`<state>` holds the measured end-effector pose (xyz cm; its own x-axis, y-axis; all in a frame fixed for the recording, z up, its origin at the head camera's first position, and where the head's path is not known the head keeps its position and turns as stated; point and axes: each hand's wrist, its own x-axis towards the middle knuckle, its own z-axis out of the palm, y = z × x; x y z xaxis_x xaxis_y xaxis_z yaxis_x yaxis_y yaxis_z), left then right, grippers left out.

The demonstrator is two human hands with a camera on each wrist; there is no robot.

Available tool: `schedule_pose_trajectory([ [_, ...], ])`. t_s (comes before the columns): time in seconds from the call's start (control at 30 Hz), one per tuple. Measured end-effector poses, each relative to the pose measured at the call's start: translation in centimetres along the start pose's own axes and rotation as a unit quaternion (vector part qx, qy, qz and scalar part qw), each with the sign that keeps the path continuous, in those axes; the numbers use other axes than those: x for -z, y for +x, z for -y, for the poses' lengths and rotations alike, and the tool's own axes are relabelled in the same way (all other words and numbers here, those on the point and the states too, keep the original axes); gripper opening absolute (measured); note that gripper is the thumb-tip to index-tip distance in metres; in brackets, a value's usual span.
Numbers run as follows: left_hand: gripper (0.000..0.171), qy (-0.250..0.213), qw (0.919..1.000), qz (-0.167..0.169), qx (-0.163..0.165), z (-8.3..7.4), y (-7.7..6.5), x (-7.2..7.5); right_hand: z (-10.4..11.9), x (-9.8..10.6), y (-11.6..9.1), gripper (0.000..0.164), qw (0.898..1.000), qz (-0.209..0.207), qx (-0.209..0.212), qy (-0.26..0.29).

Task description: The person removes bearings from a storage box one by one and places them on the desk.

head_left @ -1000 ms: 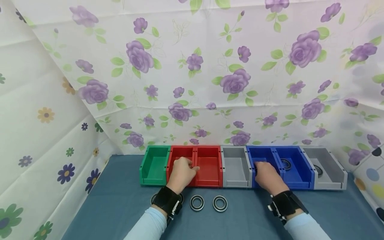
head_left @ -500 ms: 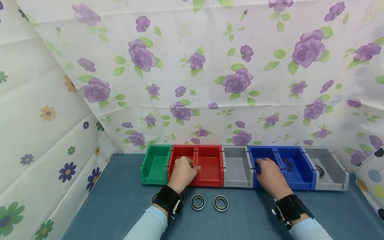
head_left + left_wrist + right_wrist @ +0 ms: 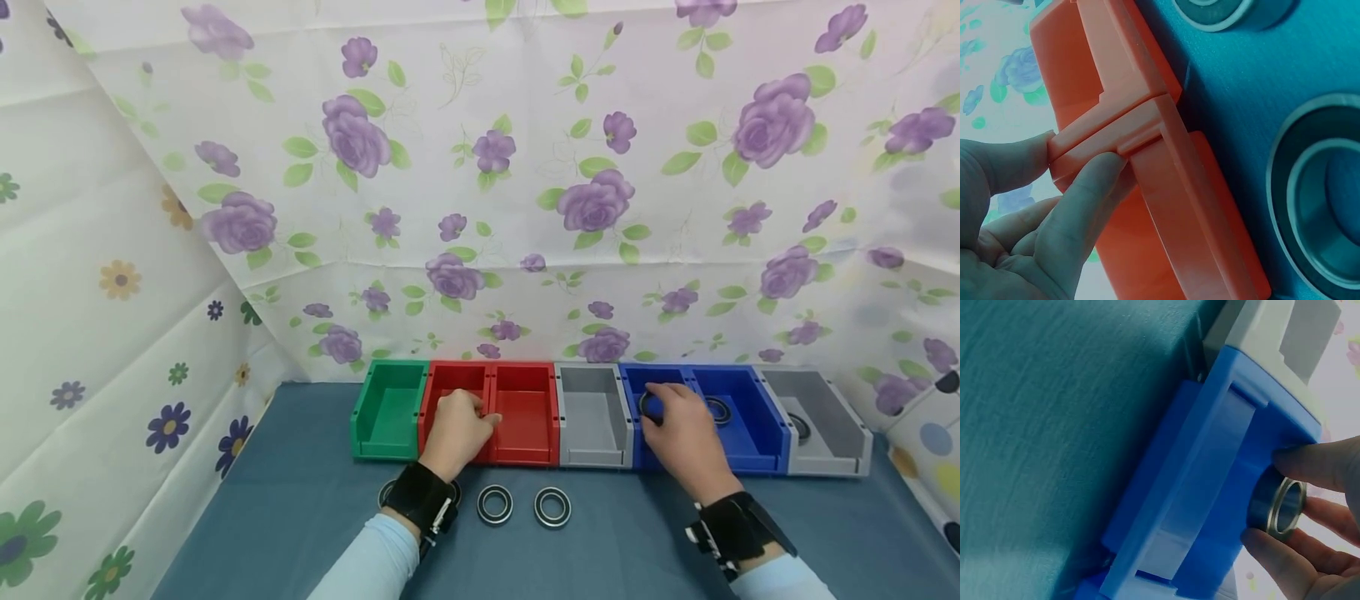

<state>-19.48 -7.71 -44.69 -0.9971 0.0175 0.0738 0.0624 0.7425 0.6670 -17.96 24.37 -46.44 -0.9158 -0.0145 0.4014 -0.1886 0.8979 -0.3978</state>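
Note:
My right hand (image 3: 684, 429) pinches a ball bearing (image 3: 1264, 503) between thumb and fingers, over the left blue bin (image 3: 636, 379). The right wrist view shows the bearing tilted on edge, with blue walls around it. My left hand (image 3: 456, 427) grips the adjoining walls of the two red bins (image 3: 1159, 119), thumb on one side and fingers on the other. Two bearings lie flat on the table before the bins: one bearing (image 3: 494, 505) nearer the left hand, another bearing (image 3: 552, 507) to its right. More bearings lie partly hidden under the left wrist.
A green bin (image 3: 386, 408) stands at the row's left end, a grey bin (image 3: 592, 412) in the middle. The right blue bin (image 3: 746, 425) and the end grey bin (image 3: 825, 417) each contain a bearing. Blue-grey cloth (image 3: 315, 467) covers the table; a flowered sheet (image 3: 480, 208) hangs behind.
My right hand has risen and shifted slightly right, bringing the bearing up into view inside the left blue bin. My left hand stays on the red bins.

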Motion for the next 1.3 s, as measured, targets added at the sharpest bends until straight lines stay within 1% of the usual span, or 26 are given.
schedule_pose_trajectory([
  [0.3, 0.035, -0.009, 0.9999, 0.004, -0.003, 0.0, 0.0, 0.0, 1.0, 1.0, -0.2, 0.058, 0.997, -0.067, 0.029, 0.016],
  [0.5, 0.036, -0.005, 1.0000, -0.001, -0.004, 0.0, 0.0, 0.0, 2.1, 1.6, -0.8, 0.062, 0.994, -0.089, 0.049, 0.028],
  [0.7, 0.036, -0.007, 1.0000, -0.003, 0.003, 0.0, 0.0, -0.1, 3.3, 2.1, -1.7, 0.065, 0.993, -0.093, 0.063, 0.045],
  [0.9, 0.034, -0.007, 1.0000, -0.004, 0.000, 0.0, 0.0, -0.1, 4.2, 2.3, -2.6, 0.059, 0.990, -0.095, 0.090, 0.043],
  [1.03, 0.034, -0.006, 1.0000, -0.003, 0.003, -0.1, -0.1, 0.0, 4.6, 2.2, -3.3, 0.058, 0.990, -0.090, 0.096, 0.045],
  [1.17, 0.035, -0.005, 1.0000, -0.002, 0.006, -0.2, -0.1, 0.0, 5.0, 2.0, -4.0, 0.057, 0.991, -0.078, 0.095, 0.048],
  [1.3, 0.035, -0.003, 1.0000, -0.004, 0.006, -0.2, -0.1, 0.0, 5.2, 1.5, -4.9, 0.056, 0.993, -0.052, 0.095, 0.050],
])
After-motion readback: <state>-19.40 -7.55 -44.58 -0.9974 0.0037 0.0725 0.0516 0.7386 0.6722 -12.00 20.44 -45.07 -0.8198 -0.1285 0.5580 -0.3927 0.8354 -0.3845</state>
